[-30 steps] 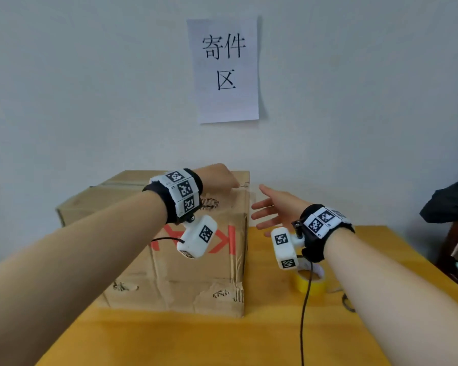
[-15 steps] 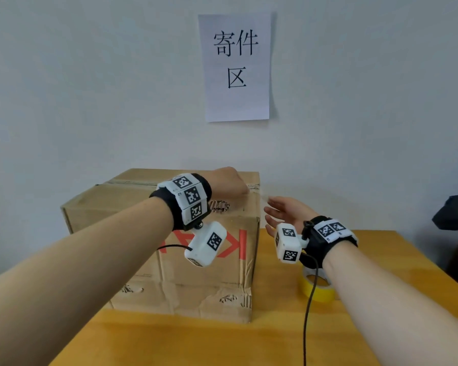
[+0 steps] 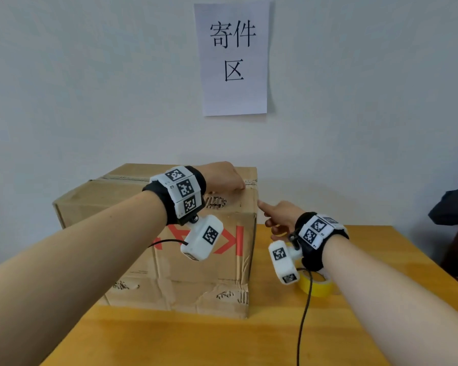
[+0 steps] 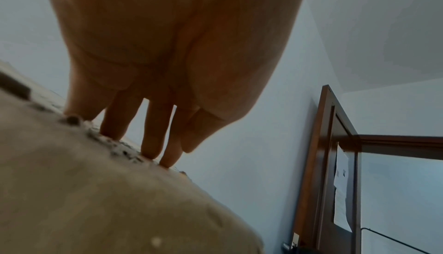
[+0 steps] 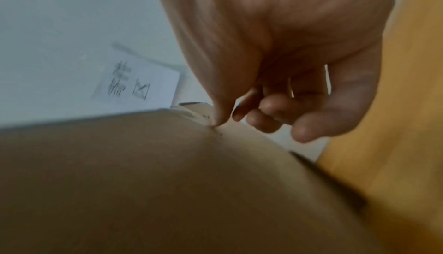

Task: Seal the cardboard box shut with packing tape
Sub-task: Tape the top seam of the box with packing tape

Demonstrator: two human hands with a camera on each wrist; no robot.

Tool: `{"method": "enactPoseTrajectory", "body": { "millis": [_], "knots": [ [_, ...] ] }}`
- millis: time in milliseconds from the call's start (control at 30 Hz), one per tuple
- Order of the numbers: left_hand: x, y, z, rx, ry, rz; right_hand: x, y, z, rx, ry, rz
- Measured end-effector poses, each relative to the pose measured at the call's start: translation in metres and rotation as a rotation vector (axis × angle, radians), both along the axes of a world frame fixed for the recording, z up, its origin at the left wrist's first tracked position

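A worn cardboard box (image 3: 196, 281) with red print stands on the wooden table (image 3: 196, 339), its flaps down. My left hand (image 3: 222, 178) lies on the box's top at the near right corner. In the left wrist view its straight fingertips (image 4: 148, 152) press on the top edge of the box (image 4: 95, 201). My right hand (image 3: 275, 215) is beside the box's right face. One outstretched digit (image 5: 217, 120) touches the box (image 5: 143, 182) just under the top edge, and the other fingers are loosely curled around nothing. A yellow tape roll (image 3: 316, 285) lies flat on the table behind my right wrist.
A paper sign (image 3: 234, 59) hangs on the white wall behind the box. A dark object (image 3: 452, 204) sits at the table's far right edge. A black cable (image 3: 303, 326) runs from my right wrist across the table. A wooden door frame (image 4: 318, 163) shows in the left wrist view.
My right hand moved left from open, spread fingers to one digit touching the box's right top edge, with the others curled. My left hand stayed on the box top.
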State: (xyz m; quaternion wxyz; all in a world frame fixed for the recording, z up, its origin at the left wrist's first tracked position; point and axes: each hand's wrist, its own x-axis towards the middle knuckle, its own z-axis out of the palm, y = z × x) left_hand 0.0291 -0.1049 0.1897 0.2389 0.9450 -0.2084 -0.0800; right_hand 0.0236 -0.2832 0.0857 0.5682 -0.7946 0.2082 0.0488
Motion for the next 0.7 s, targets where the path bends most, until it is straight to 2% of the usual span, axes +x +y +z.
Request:
{"method": "enactPoseTrajectory", "body": {
  "millis": [67,100,233,300,333,467,600,700],
  "knots": [
    [-0.004,0.0,0.002,0.032,-0.033,-0.021,-0.007,-0.004,0.01,-0.124,-0.004,0.053],
    [-0.005,0.0,0.002,0.039,-0.046,-0.021,-0.008,-0.007,0.016,-0.105,-0.041,0.069],
    [-0.005,-0.001,-0.001,0.012,-0.049,0.006,-0.004,-0.007,0.042,0.357,-0.313,0.017],
    [-0.006,0.0,-0.002,-0.028,-0.029,0.019,-0.001,0.003,0.041,0.522,-0.318,0.049],
    [-0.006,0.002,-0.002,-0.048,-0.011,0.016,0.001,0.009,0.038,0.52,-0.281,0.071],
    [-0.002,0.011,-0.001,-0.14,0.085,0.012,0.003,0.013,0.032,0.335,-0.142,0.128],
    [0.002,0.013,-0.006,-0.185,0.103,0.033,-0.009,0.012,0.03,-0.057,0.04,0.257],
    [0.005,0.015,-0.008,-0.217,0.117,0.035,-0.016,0.011,0.032,-0.202,0.077,0.257]
  ]
}}
